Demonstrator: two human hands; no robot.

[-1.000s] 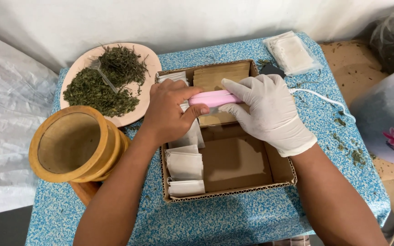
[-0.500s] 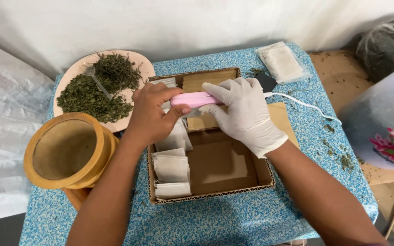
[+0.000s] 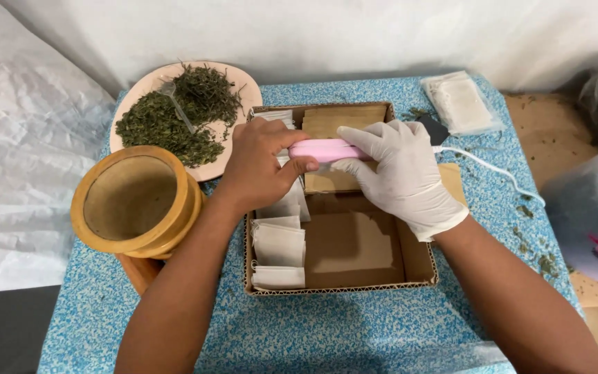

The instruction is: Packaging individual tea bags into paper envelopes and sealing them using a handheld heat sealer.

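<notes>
We hold a pink handheld sealer (image 3: 327, 149) over the far half of an open cardboard box (image 3: 340, 285), one hand at each end. The bare left hand (image 3: 261, 166) has its grip closed on the left end, thumb below and fingers on top; the gloved right hand (image 3: 399, 173) has its grip closed over the right end. We cannot tell whether a sachet sits inside the sealer, because both hands cover it. A white cord (image 3: 493, 170) runs from the right end across the blue worktop (image 3: 354, 332) toward the right edge. We judge three risks. If the sealer is hot, the bare thumb lies close to its working edge and could be burned. The cord lies loose beside the right wrist, so a snag could jerk the sealer sideways and spoil the seam. Uneven pressure between the two hands could leave one end unsealed. White sachets (image 3: 278, 246) stand in a row along the left wall of the box, directly under the left forearm, and a dropped wrist could crush them. The plate of dried leaves (image 3: 174, 118) and the round wooden sieve (image 3: 133, 201) sit near the left elbow; a wide swing could knock them.
</notes>
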